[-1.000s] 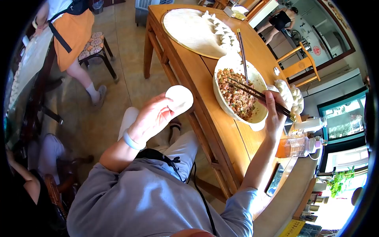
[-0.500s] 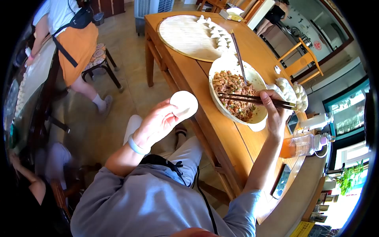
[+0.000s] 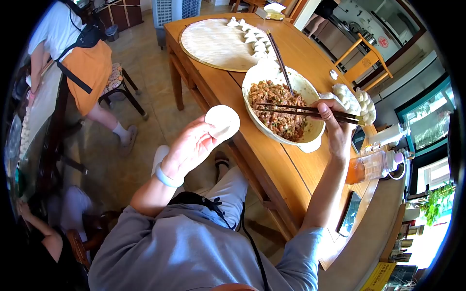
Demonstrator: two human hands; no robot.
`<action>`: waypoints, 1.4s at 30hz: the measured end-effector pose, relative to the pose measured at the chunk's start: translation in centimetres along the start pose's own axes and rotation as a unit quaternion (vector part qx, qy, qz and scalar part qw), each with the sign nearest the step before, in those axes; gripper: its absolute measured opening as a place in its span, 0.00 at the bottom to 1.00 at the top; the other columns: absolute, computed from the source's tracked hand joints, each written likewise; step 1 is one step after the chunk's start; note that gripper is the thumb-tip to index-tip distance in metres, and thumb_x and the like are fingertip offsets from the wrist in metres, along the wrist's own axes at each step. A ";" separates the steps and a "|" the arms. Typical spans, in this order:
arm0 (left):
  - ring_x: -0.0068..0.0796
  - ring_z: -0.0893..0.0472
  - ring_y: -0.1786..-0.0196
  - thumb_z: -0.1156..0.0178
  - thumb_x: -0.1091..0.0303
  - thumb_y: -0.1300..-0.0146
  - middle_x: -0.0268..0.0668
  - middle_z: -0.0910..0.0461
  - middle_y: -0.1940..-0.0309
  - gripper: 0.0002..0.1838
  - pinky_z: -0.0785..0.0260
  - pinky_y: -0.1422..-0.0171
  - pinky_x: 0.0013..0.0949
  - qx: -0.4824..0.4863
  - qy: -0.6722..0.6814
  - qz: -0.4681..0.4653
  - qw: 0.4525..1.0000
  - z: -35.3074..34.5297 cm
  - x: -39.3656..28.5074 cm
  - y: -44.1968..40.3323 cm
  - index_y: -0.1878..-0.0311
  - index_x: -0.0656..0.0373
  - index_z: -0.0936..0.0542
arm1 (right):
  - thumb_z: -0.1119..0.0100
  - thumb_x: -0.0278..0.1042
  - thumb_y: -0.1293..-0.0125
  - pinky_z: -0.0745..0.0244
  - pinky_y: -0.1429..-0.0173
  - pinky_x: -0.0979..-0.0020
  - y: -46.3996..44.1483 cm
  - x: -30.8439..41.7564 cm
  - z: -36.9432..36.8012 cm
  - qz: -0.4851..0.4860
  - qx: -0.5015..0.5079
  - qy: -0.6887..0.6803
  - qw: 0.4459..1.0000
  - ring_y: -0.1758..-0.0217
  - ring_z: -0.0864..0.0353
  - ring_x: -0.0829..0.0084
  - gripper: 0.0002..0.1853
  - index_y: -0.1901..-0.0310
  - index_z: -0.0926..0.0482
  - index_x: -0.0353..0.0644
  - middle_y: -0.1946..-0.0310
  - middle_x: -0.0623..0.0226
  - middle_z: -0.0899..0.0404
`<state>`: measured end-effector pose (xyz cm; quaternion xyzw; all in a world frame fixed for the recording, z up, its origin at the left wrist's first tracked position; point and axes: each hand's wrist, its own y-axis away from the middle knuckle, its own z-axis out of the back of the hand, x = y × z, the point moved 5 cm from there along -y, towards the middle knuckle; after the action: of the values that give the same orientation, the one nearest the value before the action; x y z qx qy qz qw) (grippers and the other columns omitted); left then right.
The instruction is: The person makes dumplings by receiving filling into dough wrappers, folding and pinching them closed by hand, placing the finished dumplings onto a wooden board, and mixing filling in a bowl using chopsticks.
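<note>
While the right hand (image 3: 337,138) gripped chopsticks (image 3: 349,118) over filling (image 3: 281,127) in the bowl (image 3: 313,144), the left hand (image 3: 187,150), loosely curled, pinched a dough wrapper (image 3: 223,121) left of the bowl; insufficient pinch pressure could have dropped it.
</note>
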<state>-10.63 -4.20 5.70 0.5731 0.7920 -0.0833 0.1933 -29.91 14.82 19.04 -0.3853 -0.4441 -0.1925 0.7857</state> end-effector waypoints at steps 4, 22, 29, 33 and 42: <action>0.36 0.26 0.44 0.55 0.81 0.40 0.47 0.27 0.48 0.17 0.33 0.36 0.36 0.006 -0.005 0.002 1.000 -0.7 0.1 -0.4 0.47 0.70 0.31 | 0.41 0.36 0.37 0.24 0.63 0.75 0.5 0.0 -0.4 -0.020 0.020 0.013 1.000 0.70 0.21 0.75 0.13 0.66 0.21 0.30 0.72 0.63 0.20; 0.38 0.25 0.46 0.56 0.84 0.42 0.49 0.27 0.49 0.17 0.31 0.37 0.37 -0.038 -0.032 -0.032 0.998 -0.3 0.1 -3.4 0.48 0.70 0.32 | 0.43 0.37 0.36 0.23 0.67 0.76 -0.5 -7.1 0.3 -0.146 -0.115 -0.208 0.960 0.69 0.21 0.74 0.12 0.66 0.23 0.34 0.71 0.64 0.22; 0.37 0.25 0.46 0.57 0.84 0.41 0.48 0.28 0.49 0.16 0.31 0.37 0.38 -0.007 -0.022 -0.043 0.999 -0.4 0.2 -4.8 0.49 0.70 0.32 | 0.44 0.36 0.36 0.23 0.69 0.74 -0.7 -8.4 0.8 -0.188 -0.134 -0.265 0.936 0.70 0.22 0.72 0.11 0.65 0.25 0.34 0.70 0.62 0.22; 0.38 0.25 0.46 0.57 0.84 0.41 0.48 0.28 0.49 0.16 0.32 0.36 0.38 -0.009 -0.001 -0.046 0.999 -0.4 0.2 -5.1 0.49 0.70 0.32 | 0.44 0.36 0.36 0.23 0.70 0.74 -0.8 -9.0 1.4 -0.182 -0.149 -0.291 0.927 0.70 0.21 0.72 0.10 0.64 0.26 0.36 0.68 0.62 0.23; 0.36 0.24 0.48 0.57 0.85 0.43 0.47 0.25 0.52 0.16 0.29 0.41 0.33 -0.034 -0.014 -0.067 0.997 0.3 -0.4 -4.9 0.51 0.69 0.30 | 0.47 0.38 0.34 0.22 0.64 0.73 -0.8 -5.1 1.7 -0.081 -0.123 -0.152 0.977 0.68 0.21 0.73 0.13 0.63 0.23 0.34 0.68 0.63 0.22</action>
<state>-15.04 -6.25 5.20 0.5107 0.8282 -0.0774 0.2174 -34.14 15.44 15.59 -0.4662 -0.5608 -0.2476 0.6378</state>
